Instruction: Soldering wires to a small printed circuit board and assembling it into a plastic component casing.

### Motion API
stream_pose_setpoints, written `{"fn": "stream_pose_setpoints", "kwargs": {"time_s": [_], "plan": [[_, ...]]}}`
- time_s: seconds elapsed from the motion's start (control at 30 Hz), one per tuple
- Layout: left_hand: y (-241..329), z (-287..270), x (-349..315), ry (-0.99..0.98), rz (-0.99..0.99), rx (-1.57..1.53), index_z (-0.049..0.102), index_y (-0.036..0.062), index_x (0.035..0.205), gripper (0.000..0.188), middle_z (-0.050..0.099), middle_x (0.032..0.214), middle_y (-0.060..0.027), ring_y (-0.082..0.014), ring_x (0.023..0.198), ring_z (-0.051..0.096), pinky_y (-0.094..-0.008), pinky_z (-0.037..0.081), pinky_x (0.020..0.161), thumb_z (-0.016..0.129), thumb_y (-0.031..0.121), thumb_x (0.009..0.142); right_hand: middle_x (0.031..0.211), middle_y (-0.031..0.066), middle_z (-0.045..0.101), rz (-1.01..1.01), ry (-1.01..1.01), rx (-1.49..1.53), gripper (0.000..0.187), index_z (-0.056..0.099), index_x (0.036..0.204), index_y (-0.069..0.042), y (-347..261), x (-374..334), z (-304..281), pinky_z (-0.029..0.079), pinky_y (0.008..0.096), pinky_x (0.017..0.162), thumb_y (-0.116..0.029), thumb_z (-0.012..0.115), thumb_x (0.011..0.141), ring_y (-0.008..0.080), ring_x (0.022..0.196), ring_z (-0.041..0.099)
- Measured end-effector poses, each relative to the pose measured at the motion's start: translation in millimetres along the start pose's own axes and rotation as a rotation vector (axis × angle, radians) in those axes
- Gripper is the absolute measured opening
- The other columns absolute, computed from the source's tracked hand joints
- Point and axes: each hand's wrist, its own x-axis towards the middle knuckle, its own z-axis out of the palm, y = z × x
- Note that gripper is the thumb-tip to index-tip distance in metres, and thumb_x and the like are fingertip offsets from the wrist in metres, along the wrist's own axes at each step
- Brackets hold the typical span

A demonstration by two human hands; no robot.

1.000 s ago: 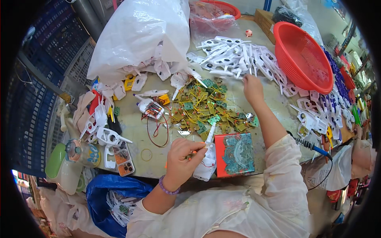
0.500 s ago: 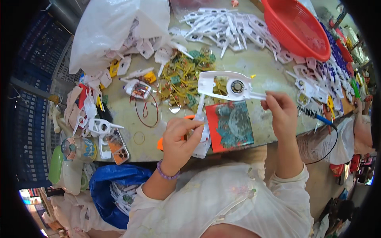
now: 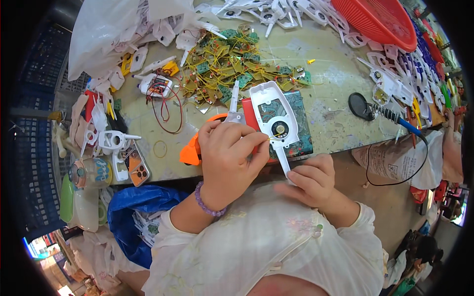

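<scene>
head | white shell (image 3: 290, 114) beyond right hand (image 3: 312, 181), its handle (image 3: 282, 160) clamped | left hand (image 3: 232, 153) pinching wire (image 3: 274, 137)

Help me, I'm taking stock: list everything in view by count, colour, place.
Held casing: one, white, centre
Speaker: one, black, inside held casing
Yellow wire: one, yellow, at speaker
Second casing: one, white, left of held casing
Flat box: one, red and teal, beneath held casing
Orange object: one, orange, partly hidden, left
Circuit boards: many, green and brown, centre
Piled casings: many, white, far side
Basket: one, red, far right
White bag: one, white, far left
Phone: one, orange, left edge
Jar: one, clear, left
Corded tool: one, blue, right edge
Blue bag: one, blue, below left edge
Left hand: one, pinching yellow wire
Right hand: one, gripping held casing
</scene>
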Motion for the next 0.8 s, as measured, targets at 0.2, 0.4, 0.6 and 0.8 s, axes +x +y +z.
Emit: {"fn": "stream_pose_setpoints", "kwargs": {"time_s": [0.2, 0.4, 0.6, 0.8], "plan": [[5.5, -0.8, -2.4, -0.045, -0.010, -0.021, 0.067, 0.0119, 0.077, 0.011, 0.060, 0.075, 0.0027, -0.0170, 0.076, 0.057, -0.0393, 0.035, 0.082, 0.073, 0.011, 0.068, 0.082, 0.0027, 0.061, 0.276, 0.044, 0.019, 0.032, 0.067, 0.093, -0.010, 12.1, 29.9, -11.6, 0.041, 0.0356, 0.072, -0.009, 0.080, 0.064, 0.0231, 0.077, 0.052], [5.3, -0.1, -0.5, -0.081, -0.033, -0.095, 0.067, 0.0122, 0.077, 0.012, 0.060, 0.075, 0.0028, -0.0165, 0.075, 0.058, -0.0406, 0.035, 0.084, 0.074, 0.011, 0.068, 0.092, 0.0058, 0.059, 0.340, -0.075, 0.158, 0.026, 0.067, 0.091, -0.009, 19.1, 43.4, -3.8, 0.041, 0.0359, 0.077, -0.003, 0.076, 0.067, 0.0255, 0.089, 0.051], [0.7, 4.9, -1.8, -0.126, -0.013, -0.139, 0.067, 0.0128, 0.076, 0.012, 0.060, 0.075, 0.0029, -0.0162, 0.075, 0.058, -0.0421, 0.035, 0.087, 0.075, 0.010, 0.066, 0.092, 0.0048, 0.060, 0.333, -0.102, 0.156, 0.021, 0.067, 0.088, -0.009, 17.7, 37.2, -4.0, 0.042, 0.0355, 0.078, -0.005, 0.075, 0.069, 0.0260, 0.088, 0.052], [-3.6, 10.2, 2.3, -0.103, -0.009, -0.041, 0.067, 0.0106, 0.076, 0.012, 0.063, 0.079, 0.0016, -0.0183, 0.084, 0.060, -0.0427, 0.035, 0.094, 0.073, 0.008, 0.066, 0.084, 0.0044, 0.054, 0.738, 0.937, 0.169, 0.016, 0.052, 0.099, -0.002, 57.5, -23.8, -49.8, 0.043, 0.0268, 0.071, -0.002, 0.061, 0.086, 0.0134, 0.077, 0.050]]}}
